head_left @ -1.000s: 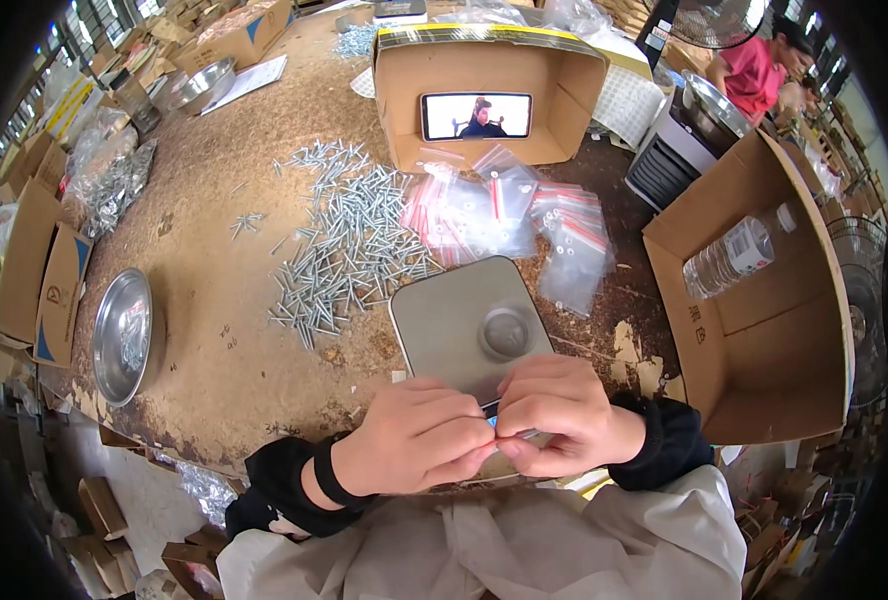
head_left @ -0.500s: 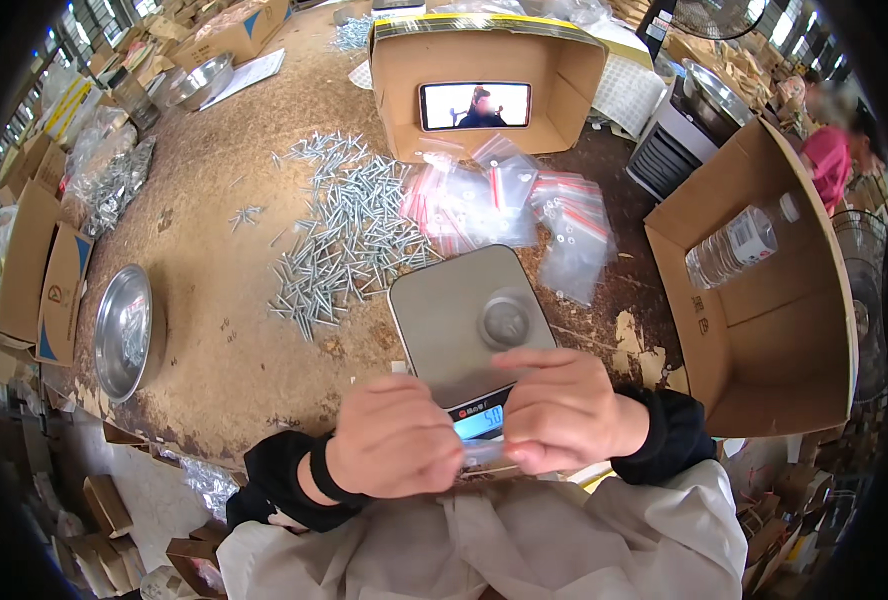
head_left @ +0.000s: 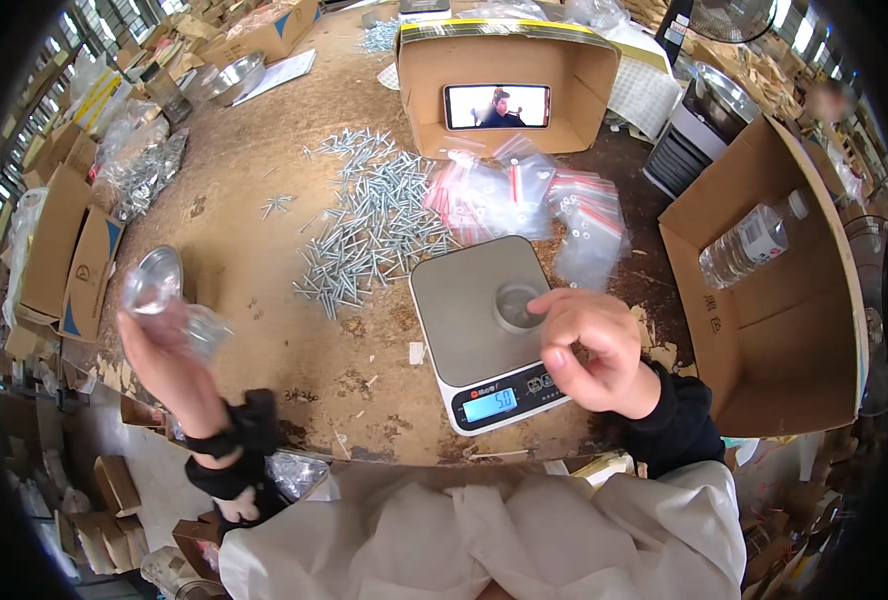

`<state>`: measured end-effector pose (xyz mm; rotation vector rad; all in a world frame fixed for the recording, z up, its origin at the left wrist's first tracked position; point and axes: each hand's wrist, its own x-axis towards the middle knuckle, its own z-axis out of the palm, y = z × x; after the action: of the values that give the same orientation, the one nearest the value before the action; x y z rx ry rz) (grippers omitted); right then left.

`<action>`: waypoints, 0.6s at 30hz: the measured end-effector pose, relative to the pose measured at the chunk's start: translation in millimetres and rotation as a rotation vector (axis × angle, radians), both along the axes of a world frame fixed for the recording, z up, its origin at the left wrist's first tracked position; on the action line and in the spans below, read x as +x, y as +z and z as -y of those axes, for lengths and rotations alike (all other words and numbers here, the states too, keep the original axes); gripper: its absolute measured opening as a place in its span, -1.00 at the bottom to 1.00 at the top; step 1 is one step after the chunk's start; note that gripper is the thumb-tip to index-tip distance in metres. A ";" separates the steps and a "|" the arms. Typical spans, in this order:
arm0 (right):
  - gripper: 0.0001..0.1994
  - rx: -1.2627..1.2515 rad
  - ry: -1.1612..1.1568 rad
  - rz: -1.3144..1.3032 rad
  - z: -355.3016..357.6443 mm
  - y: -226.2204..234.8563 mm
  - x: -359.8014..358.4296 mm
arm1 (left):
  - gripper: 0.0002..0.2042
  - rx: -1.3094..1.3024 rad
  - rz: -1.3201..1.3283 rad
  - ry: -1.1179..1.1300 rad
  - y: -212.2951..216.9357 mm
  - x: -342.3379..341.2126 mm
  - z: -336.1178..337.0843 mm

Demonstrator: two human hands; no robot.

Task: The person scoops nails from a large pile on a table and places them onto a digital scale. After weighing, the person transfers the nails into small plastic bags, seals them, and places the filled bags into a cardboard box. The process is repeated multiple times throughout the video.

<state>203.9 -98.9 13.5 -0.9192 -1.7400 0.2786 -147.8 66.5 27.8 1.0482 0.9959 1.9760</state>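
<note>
My left hand (head_left: 172, 350), blurred by motion, is out at the left with a small clear plastic bag (head_left: 207, 330) in its fingers, over the near edge of a steel bowl (head_left: 156, 270). At the right, my right hand (head_left: 599, 345) hovers above the kitchen scale's corner. Its index finger points at the rim of a small clear round cup (head_left: 517, 308), its thumb is apart, and the other fingers curl in; nothing shows in its grasp. The cup sits on the grey plate of the digital scale (head_left: 474, 330), whose blue display is lit.
A loose pile of screws (head_left: 374, 220) lies left of the scale. Beyond the scale are red-edged zip bags (head_left: 494, 200) with small white pieces. A phone (head_left: 497, 106) leans in an open carton (head_left: 584, 90). Another carton (head_left: 764, 330) at the right holds a plastic bottle (head_left: 749, 245).
My left hand has swung from in front of the scale to the bowl at the left, carrying the bag. My right hand has moved right and up, off the bag, uncovering the display.
</note>
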 end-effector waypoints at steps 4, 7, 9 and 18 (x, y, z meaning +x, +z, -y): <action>-0.85 0.021 -0.084 0.028 -4.1 0.5 6.7 | -0.77 0.020 -0.103 0.198 -17.9 -128.0 -74.3; -0.85 0.024 -0.155 0.063 -5.5 0.2 7.4 | -0.77 -0.022 -0.435 0.189 -32.4 -178.3 -112.1; -0.86 0.011 -0.142 0.137 -7.7 1.9 9.1 | -0.74 -0.140 -0.744 0.200 -56.0 -246.2 -141.9; -0.85 -0.147 -0.279 0.242 -5.0 -6.5 27.5 | -0.64 0.415 -1.737 0.643 -35.8 -128.1 -110.8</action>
<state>231.4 -93.9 7.0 -1.3327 -1.7988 0.1159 -275.9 177.2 -8.0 3.1564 1.8901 1.2734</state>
